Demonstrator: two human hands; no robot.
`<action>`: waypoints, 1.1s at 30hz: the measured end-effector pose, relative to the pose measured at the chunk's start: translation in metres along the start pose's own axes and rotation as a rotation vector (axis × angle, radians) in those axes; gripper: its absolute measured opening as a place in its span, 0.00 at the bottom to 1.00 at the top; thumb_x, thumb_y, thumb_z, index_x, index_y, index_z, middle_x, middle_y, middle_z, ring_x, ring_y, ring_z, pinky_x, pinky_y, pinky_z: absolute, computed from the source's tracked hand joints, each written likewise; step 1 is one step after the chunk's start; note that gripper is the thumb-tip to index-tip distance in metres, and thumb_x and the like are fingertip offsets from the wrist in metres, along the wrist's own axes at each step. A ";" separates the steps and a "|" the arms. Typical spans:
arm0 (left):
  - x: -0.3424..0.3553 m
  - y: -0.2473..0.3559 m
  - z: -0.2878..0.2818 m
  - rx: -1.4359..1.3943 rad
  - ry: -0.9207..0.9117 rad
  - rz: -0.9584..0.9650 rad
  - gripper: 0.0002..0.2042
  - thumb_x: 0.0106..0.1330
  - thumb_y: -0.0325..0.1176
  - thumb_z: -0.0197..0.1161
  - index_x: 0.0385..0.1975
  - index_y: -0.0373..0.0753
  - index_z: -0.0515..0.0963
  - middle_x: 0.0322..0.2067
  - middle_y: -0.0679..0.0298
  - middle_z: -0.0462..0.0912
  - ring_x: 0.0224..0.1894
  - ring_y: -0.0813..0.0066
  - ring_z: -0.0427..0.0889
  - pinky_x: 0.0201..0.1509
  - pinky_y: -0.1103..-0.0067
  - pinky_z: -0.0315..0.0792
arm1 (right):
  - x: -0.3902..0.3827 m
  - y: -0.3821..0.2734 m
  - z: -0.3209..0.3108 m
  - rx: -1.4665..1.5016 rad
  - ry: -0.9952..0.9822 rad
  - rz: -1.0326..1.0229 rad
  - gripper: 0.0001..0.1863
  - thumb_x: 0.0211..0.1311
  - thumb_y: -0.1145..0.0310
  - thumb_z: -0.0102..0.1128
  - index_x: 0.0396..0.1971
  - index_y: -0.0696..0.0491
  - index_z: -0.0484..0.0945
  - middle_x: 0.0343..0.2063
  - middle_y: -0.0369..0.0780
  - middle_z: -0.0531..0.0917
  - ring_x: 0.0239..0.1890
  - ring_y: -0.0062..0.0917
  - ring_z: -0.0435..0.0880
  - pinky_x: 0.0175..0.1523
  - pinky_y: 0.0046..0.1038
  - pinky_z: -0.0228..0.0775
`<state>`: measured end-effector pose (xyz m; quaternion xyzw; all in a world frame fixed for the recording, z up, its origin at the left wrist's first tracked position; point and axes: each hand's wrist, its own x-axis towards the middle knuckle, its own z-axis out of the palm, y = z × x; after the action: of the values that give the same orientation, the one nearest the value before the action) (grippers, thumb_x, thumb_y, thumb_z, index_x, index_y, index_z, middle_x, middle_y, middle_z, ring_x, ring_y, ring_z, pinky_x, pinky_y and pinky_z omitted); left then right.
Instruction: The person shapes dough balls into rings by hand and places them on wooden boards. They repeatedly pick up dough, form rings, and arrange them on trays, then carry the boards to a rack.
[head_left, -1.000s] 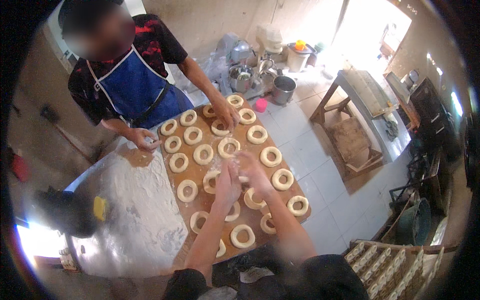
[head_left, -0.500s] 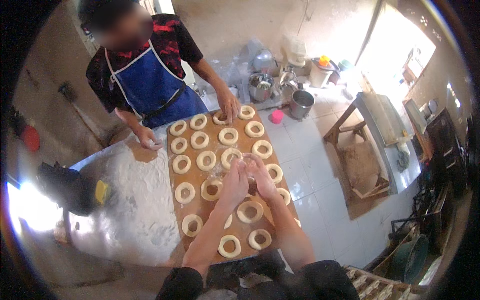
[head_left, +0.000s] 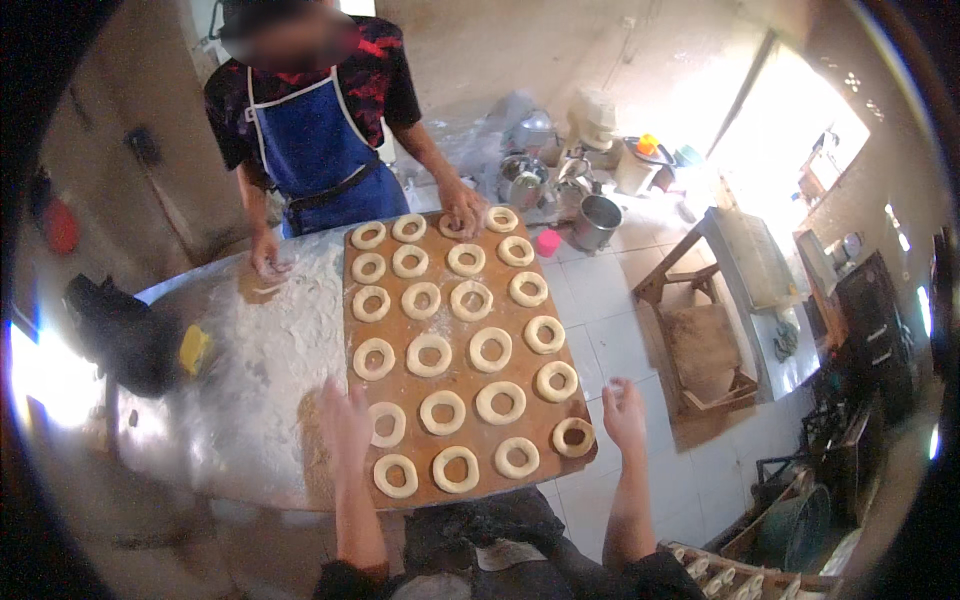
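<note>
My left hand [head_left: 346,420], blurred, is at the left edge of a brown board [head_left: 540,400], beside a pale dough ring [head_left: 387,407], with fingers apart. My right hand [head_left: 620,405] is just off the board's right edge, fingers loosely bent and apart, holding nothing visible. The board bears several rows of dough rings. Across it, a person in a blue apron [head_left: 315,175] has one hand [head_left: 462,210] over a ring at the far edge and the other [head_left: 268,260] at the floury metal table [head_left: 240,420], fingers near a small strip of dough.
A yellow item [head_left: 194,350] and black object [head_left: 115,330] sit at the table's left. Pots [head_left: 598,225], a mixer [head_left: 595,120] and a pink container [head_left: 548,241] stand behind on the tiled floor. A wooden-legged worktable [head_left: 740,300] is right; racked rings [head_left: 720,580] lie bottom right.
My hands, earlier together over the board's middle, have parted to its left and right edges, uncovering the rings there. The other person's far-left hand has moved slightly back.
</note>
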<state>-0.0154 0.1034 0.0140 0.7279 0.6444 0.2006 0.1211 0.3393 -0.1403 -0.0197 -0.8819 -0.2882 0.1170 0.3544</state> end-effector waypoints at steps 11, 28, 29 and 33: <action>-0.097 -0.038 -0.022 -0.155 -0.310 -0.234 0.23 0.73 0.41 0.44 0.54 0.24 0.63 0.50 0.35 0.69 0.54 0.39 0.68 0.57 0.56 0.63 | -0.043 0.016 -0.007 0.554 -0.389 0.471 0.45 0.67 0.33 0.28 0.46 0.64 0.77 0.31 0.44 0.81 0.35 0.29 0.80 0.42 0.31 0.73; -0.158 -0.007 0.076 -0.928 -0.160 -0.385 0.39 0.71 0.61 0.29 0.68 0.30 0.47 0.69 0.49 0.50 0.72 0.59 0.48 0.73 0.70 0.45 | 0.058 0.072 -0.011 0.868 -0.376 0.389 0.58 0.52 0.20 0.26 0.51 0.67 0.69 0.45 0.46 0.79 0.49 0.31 0.77 0.59 0.32 0.66; -0.166 0.004 0.069 -0.959 -0.120 -0.412 0.39 0.71 0.61 0.29 0.68 0.30 0.47 0.69 0.50 0.50 0.72 0.60 0.48 0.73 0.70 0.45 | 0.062 0.070 -0.014 0.858 -0.359 0.363 0.58 0.53 0.20 0.26 0.51 0.67 0.70 0.44 0.46 0.79 0.48 0.30 0.77 0.58 0.31 0.66; -0.185 0.038 0.044 -1.235 -0.078 -0.529 0.37 0.73 0.59 0.29 0.60 0.27 0.63 0.58 0.52 0.69 0.60 0.64 0.68 0.66 0.72 0.57 | 0.058 0.086 -0.023 0.970 -0.287 0.423 0.52 0.56 0.23 0.27 0.42 0.63 0.75 0.35 0.42 0.80 0.39 0.27 0.78 0.50 0.29 0.71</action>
<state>0.0213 -0.0810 -0.0339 0.3496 0.5631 0.4693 0.5834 0.4327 -0.1691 -0.0627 -0.6313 -0.0629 0.4242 0.6462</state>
